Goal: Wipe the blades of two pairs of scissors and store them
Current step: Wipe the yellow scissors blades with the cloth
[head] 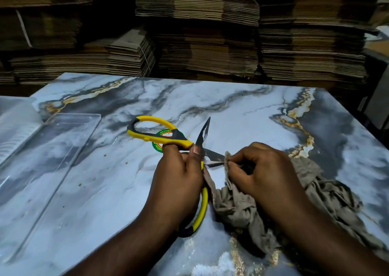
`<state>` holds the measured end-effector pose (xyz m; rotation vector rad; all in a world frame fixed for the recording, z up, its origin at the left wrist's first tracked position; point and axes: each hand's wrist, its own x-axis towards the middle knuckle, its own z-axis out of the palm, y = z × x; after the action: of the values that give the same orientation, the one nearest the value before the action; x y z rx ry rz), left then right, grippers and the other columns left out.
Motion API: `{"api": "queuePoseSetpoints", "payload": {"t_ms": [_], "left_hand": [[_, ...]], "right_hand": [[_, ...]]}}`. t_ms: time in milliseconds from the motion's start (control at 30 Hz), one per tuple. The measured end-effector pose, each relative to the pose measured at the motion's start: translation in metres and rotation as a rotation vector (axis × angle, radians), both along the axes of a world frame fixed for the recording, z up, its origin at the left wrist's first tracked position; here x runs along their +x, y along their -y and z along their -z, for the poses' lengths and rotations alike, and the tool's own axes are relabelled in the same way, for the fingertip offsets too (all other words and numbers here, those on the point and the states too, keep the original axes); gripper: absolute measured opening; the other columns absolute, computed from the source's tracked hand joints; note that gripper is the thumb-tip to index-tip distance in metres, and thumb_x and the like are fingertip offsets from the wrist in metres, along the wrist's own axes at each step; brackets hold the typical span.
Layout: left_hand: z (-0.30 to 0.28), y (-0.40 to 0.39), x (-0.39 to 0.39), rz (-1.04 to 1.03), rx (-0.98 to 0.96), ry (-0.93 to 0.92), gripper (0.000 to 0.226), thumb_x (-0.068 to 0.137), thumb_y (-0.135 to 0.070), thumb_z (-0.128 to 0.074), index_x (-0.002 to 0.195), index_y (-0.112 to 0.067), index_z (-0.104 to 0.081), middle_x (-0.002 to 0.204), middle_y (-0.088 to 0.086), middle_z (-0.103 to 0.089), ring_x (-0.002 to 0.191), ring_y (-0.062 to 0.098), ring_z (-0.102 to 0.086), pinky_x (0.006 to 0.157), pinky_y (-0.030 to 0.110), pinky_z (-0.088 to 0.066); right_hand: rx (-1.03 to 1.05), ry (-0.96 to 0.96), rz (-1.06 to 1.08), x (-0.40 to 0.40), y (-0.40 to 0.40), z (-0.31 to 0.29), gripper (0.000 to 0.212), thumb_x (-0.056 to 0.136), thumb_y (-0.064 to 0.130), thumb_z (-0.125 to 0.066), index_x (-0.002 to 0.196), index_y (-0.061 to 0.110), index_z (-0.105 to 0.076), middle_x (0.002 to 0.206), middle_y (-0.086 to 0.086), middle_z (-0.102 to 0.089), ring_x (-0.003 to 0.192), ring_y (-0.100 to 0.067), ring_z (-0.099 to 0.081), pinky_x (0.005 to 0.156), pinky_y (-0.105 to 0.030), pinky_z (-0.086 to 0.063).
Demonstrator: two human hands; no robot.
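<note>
Both forearms reach in from six o'clock. My left hand (179, 170) grips the open scissors (168, 136) near the pivot at counter (242, 115) centre; one blade points to twelve. My right hand (259, 168) pinches the cloth (237, 208) round the other blade, at three o'clock. Risk: fingertips sliding onto the edge, or the blades snapping closed if my grip loosens. Clear tray (50, 149) waits at nine.

The left hand (179, 170) covers the joint of the scissors (160, 134) and part of the lower handle. A cloth (237, 204) pinched by the right hand (259, 170) hides the lower blade's tip. The clear tray (42, 149) runs off the left edge. The round sticker's (160, 144) lettering is partly hidden.
</note>
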<state>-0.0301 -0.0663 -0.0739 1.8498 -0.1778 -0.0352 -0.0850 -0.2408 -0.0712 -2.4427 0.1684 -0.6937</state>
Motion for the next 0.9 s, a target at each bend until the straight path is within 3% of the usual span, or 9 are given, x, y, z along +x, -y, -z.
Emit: {"api": "queuePoseSetpoints", "payload": {"t_ms": [133, 300, 400, 600, 700, 767, 900], "left_hand": [[-0.002, 0.002, 0.001, -0.017, -0.009, 0.004, 0.017, 0.102, -0.054, -0.048, 0.095, -0.039, -0.048, 0.078, -0.006, -0.076, 0.077, 0.022, -0.074, 0.077, 0.057, -0.059], [0.0, -0.002, 0.005, -0.006, -0.001, -0.018, 0.019, 0.099, -0.057, -0.05, 0.094, -0.038, -0.048, 0.079, -0.003, -0.075, 0.076, 0.027, -0.072, 0.076, 0.058, -0.058], [-0.002, -0.002, 0.003, -0.006, 0.005, -0.004, 0.021, 0.099, -0.057, -0.048, 0.097, -0.035, -0.049, 0.079, -0.001, -0.074, 0.076, 0.026, -0.072, 0.076, 0.058, -0.058], [0.0, 0.0, 0.005, -0.007, -0.014, -0.011, 0.019, 0.104, -0.049, -0.049, 0.098, -0.032, -0.048, 0.076, -0.003, -0.076, 0.074, 0.021, -0.074, 0.076, 0.056, -0.059], [-0.002, 0.002, 0.008, -0.028, 0.002, -0.015, 0.017, 0.106, -0.043, -0.051, 0.098, -0.028, -0.048, 0.076, -0.004, -0.074, 0.076, 0.022, -0.073, 0.074, 0.047, -0.057], [-0.002, 0.001, 0.01, -0.043, 0.028, -0.037, 0.017, 0.106, -0.042, -0.053, 0.098, -0.027, -0.049, 0.078, -0.004, -0.072, 0.08, 0.023, -0.071, 0.073, 0.042, -0.053], [-0.003, 0.0, 0.007, -0.033, -0.004, -0.046, 0.016, 0.106, -0.042, -0.053, 0.098, -0.029, -0.05, 0.083, 0.0, -0.076, 0.081, 0.029, -0.073, 0.078, 0.051, -0.059]], "right_hand": [[-0.003, 0.078, -0.078, 0.001, -0.016, -0.005, 0.01, 0.088, 0.029, -0.074, 0.091, 0.024, -0.082, 0.085, 0.014, -0.069, 0.079, -0.002, -0.065, 0.07, -0.018, -0.05], [-0.048, -0.017, -0.108, 0.005, -0.007, 0.001, 0.013, 0.09, 0.042, -0.072, 0.089, 0.03, -0.079, 0.084, 0.013, -0.066, 0.086, -0.013, -0.066, 0.073, -0.037, -0.056], [-0.08, -0.078, -0.059, 0.0, 0.006, 0.0, 0.005, 0.09, 0.035, -0.08, 0.087, 0.032, -0.078, 0.083, 0.014, -0.064, 0.086, -0.014, -0.064, 0.072, -0.04, -0.056], [-0.015, 0.092, -0.038, -0.001, -0.005, -0.006, 0.004, 0.09, 0.026, -0.076, 0.092, 0.025, -0.08, 0.085, 0.016, -0.067, 0.081, -0.003, -0.065, 0.071, -0.015, -0.047], [-0.017, 0.056, -0.15, 0.007, -0.018, -0.002, 0.011, 0.088, 0.033, -0.073, 0.089, 0.024, -0.08, 0.084, 0.011, -0.066, 0.08, -0.008, -0.066, 0.071, -0.033, -0.056], [-0.002, 0.011, -0.129, 0.011, -0.015, 0.001, 0.011, 0.083, 0.035, -0.073, 0.083, 0.026, -0.078, 0.081, 0.009, -0.065, 0.077, -0.01, -0.067, 0.068, -0.037, -0.057], [-0.006, -0.019, -0.042, 0.007, 0.003, 0.004, 0.007, 0.082, 0.03, -0.08, 0.076, 0.03, -0.075, 0.078, 0.01, -0.063, 0.073, -0.01, -0.066, 0.066, -0.041, -0.057]]}}
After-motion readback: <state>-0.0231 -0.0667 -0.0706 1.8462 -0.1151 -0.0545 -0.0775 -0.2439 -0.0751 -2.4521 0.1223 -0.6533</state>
